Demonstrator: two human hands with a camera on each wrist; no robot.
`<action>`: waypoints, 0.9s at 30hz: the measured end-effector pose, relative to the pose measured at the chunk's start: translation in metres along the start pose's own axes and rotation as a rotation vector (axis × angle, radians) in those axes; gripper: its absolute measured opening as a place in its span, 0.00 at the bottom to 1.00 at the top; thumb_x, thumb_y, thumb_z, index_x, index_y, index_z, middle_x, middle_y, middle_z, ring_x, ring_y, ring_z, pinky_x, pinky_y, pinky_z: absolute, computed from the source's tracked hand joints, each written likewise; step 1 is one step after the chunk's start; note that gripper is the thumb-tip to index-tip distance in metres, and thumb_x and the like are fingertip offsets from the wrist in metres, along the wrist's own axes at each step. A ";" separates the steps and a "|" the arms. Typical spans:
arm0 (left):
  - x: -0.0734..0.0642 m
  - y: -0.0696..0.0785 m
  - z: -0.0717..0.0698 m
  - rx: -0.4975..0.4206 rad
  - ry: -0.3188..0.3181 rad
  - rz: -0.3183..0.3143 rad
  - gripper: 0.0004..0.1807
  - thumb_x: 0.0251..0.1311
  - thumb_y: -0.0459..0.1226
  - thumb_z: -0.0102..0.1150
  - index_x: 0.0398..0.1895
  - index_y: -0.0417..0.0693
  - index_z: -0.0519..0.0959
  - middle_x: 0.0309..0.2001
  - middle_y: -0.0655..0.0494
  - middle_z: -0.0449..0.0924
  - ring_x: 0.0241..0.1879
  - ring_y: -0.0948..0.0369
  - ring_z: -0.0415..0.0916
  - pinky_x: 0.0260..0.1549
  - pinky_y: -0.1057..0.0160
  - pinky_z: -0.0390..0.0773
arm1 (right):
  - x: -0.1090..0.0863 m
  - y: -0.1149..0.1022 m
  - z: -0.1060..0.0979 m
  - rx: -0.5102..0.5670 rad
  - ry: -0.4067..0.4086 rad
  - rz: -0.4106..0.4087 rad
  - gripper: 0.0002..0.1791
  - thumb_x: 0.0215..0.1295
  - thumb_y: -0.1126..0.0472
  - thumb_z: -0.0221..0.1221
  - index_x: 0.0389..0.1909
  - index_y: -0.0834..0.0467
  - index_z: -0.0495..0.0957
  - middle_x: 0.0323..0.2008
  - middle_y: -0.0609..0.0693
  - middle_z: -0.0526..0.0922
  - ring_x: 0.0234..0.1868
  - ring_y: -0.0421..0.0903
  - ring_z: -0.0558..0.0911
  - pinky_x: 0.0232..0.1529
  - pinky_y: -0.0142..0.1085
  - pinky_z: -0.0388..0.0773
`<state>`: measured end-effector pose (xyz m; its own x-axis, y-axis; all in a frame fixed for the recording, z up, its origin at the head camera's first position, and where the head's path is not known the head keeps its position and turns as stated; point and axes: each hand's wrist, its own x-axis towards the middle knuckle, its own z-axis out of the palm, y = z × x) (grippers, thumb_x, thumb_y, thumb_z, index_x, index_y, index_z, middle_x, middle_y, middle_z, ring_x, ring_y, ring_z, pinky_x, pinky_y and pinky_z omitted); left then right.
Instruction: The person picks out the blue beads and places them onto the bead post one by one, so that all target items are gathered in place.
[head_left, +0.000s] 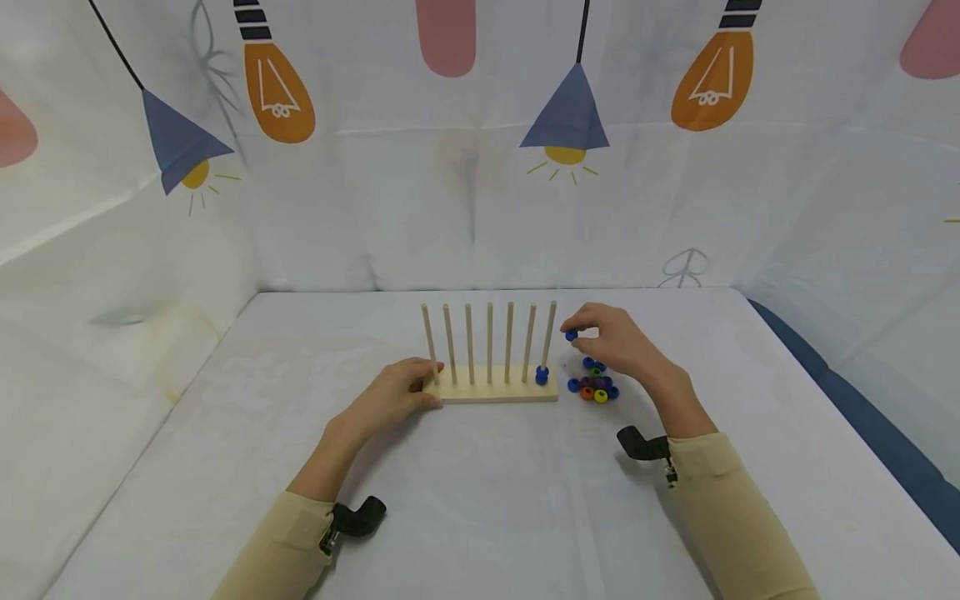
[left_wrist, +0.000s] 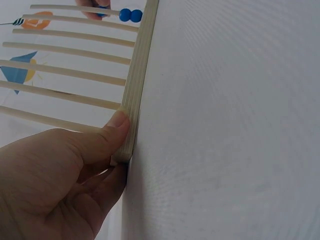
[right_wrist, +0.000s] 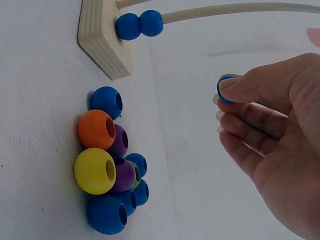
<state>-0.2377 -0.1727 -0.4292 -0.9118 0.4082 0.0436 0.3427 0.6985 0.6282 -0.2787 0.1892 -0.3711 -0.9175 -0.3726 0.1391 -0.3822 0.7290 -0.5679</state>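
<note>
A wooden peg board (head_left: 491, 390) with a row of several upright rods stands on the table. My left hand (head_left: 390, 390) grips its left end, thumb on the front edge and fingers behind, as the left wrist view shows. Two blue beads (right_wrist: 140, 25) sit stacked at the foot of the rightmost rod (head_left: 549, 333). My right hand (head_left: 617, 337) pinches another blue bead (head_left: 572, 335) between thumb and forefinger, raised just right of that rod's upper part. In the right wrist view the thumb covers most of this bead.
Right of the board lies a cluster of loose beads: a yellow bead (right_wrist: 95, 171), an orange bead (right_wrist: 95, 129), purple beads (right_wrist: 125, 175), a green one and several blue beads (right_wrist: 106, 214). A white table (head_left: 480, 500) spreads under everything, with a printed cloth wall (head_left: 375, 200) behind it.
</note>
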 end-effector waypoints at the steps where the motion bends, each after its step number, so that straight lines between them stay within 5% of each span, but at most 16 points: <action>1: 0.000 0.000 0.000 0.001 0.001 0.001 0.29 0.57 0.40 0.70 0.63 0.47 0.77 0.65 0.50 0.76 0.67 0.50 0.71 0.63 0.50 0.74 | 0.000 -0.001 0.000 0.000 0.002 -0.002 0.15 0.66 0.67 0.58 0.52 0.63 0.82 0.49 0.57 0.82 0.55 0.59 0.79 0.59 0.57 0.76; 20: 0.000 -0.001 0.000 0.000 -0.005 -0.003 0.29 0.58 0.40 0.70 0.64 0.47 0.77 0.65 0.51 0.76 0.66 0.51 0.71 0.63 0.50 0.74 | -0.003 -0.008 -0.003 0.008 0.115 -0.084 0.13 0.65 0.69 0.56 0.48 0.60 0.83 0.48 0.55 0.81 0.55 0.55 0.79 0.58 0.57 0.76; 27: 0.001 -0.002 0.001 0.001 -0.001 -0.001 0.29 0.58 0.40 0.70 0.64 0.47 0.77 0.64 0.51 0.76 0.66 0.51 0.72 0.63 0.50 0.74 | -0.001 -0.002 0.002 -0.001 0.000 -0.034 0.15 0.66 0.68 0.56 0.52 0.62 0.82 0.49 0.57 0.82 0.54 0.56 0.79 0.59 0.57 0.76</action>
<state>-0.2391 -0.1737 -0.4311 -0.9119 0.4082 0.0427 0.3424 0.6993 0.6275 -0.2768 0.1872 -0.3721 -0.9042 -0.3967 0.1583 -0.4129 0.7169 -0.5617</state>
